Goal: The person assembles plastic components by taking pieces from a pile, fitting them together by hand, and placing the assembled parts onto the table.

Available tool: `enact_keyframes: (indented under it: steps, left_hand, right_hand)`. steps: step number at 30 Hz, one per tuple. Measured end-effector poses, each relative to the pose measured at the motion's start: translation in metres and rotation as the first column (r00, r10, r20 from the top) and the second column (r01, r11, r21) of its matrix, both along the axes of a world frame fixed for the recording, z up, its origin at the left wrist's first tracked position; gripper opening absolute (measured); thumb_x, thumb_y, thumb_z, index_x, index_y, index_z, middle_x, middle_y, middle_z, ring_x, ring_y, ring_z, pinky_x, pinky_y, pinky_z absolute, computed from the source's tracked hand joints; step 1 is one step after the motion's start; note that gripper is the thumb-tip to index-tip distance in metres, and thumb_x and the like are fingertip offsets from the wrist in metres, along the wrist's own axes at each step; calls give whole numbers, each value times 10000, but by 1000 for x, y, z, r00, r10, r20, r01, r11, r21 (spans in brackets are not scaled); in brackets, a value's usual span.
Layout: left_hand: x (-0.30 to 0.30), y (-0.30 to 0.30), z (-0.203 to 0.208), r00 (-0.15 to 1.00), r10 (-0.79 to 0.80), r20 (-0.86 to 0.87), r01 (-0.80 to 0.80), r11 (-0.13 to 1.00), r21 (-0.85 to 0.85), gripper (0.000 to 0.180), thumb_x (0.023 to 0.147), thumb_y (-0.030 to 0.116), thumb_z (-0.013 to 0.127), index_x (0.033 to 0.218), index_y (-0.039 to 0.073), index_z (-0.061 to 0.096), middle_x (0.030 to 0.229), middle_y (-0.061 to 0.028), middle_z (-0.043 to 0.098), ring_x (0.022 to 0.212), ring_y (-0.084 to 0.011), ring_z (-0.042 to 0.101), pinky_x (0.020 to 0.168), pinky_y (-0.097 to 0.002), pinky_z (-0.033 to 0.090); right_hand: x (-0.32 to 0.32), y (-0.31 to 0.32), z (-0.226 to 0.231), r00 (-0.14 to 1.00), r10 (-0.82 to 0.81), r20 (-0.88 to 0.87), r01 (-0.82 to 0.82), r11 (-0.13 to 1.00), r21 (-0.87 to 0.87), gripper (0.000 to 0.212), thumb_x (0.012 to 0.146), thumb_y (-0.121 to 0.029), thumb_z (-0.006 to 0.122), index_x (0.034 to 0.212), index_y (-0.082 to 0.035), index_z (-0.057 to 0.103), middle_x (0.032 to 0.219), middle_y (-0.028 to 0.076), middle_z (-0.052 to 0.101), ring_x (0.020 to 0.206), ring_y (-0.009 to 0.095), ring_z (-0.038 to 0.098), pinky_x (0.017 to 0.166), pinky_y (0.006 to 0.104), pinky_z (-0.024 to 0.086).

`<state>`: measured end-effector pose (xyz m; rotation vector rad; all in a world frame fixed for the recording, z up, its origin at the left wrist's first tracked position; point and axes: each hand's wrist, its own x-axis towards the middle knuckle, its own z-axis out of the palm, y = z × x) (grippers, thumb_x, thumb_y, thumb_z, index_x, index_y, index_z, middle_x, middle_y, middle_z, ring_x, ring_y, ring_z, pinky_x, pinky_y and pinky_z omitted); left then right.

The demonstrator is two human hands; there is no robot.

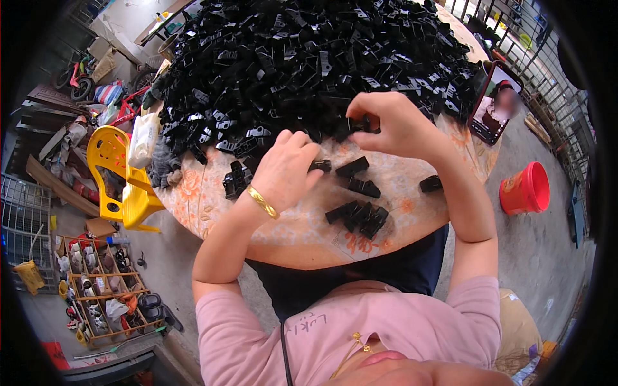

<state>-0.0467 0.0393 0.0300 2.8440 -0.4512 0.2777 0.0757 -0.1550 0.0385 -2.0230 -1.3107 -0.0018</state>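
A large heap of small glossy black plastic parts (302, 58) covers the far side of a round table with a floral cover (290, 248). At the heap's near edge, my right hand (396, 122) curls its thumb and forefinger round a black plastic part (356, 125). My left hand (286, 168) is lower and to the left, its fingers bent and closed on another black part (320, 165) that shows at the fingertips. Several loose parts (360, 186) lie between my forearms, with a small cluster (372, 220) nearer me. More parts (237, 180) sit left of my left wrist.
A phone (496, 103) stands at the table's right edge. Grey gloves (166, 164) and a white pack (143, 140) are at the left edge. A yellow chair (109, 154) and a shoe rack (103, 286) stand left; a red bucket (524, 188) stands right.
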Motion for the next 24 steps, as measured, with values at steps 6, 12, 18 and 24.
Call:
enact_keyframes:
  steps: [6,12,18,24]
  left_hand:
    - [15,-2,-1,964,54,-260,-251,503,-827,155,812,75,611,948,32,551,768,1,589,608,-70,500,546,-191,411]
    - [19,1,-8,928,-228,-296,-319,-75,-945,285,886,106,553,1152,15,506,930,-35,604,705,-87,567,601,-229,492]
    - [15,-3,2,925,-308,-223,-221,41,-974,373,898,82,514,1250,-25,450,1076,-95,578,941,-162,598,802,-313,530]
    - [18,15,-1,961,-180,-210,-167,228,-959,286,852,63,591,1120,-33,557,1000,-82,602,796,-109,598,698,-237,525]
  right_hand:
    - [-5,11,-6,716,282,-638,-26,925,379,335,832,-84,614,1144,-23,509,783,5,587,658,50,553,588,185,475]
    - [-15,16,-11,716,226,-660,-3,947,321,267,805,-181,688,968,0,576,719,15,591,622,52,550,556,192,467]
    - [-10,19,-17,889,169,-425,29,907,421,196,811,-112,666,966,-4,611,765,9,610,657,35,533,592,189,453]
    - [-19,20,-12,902,198,-384,-8,897,443,236,802,-73,657,1023,-8,605,775,37,614,675,60,563,621,212,479]
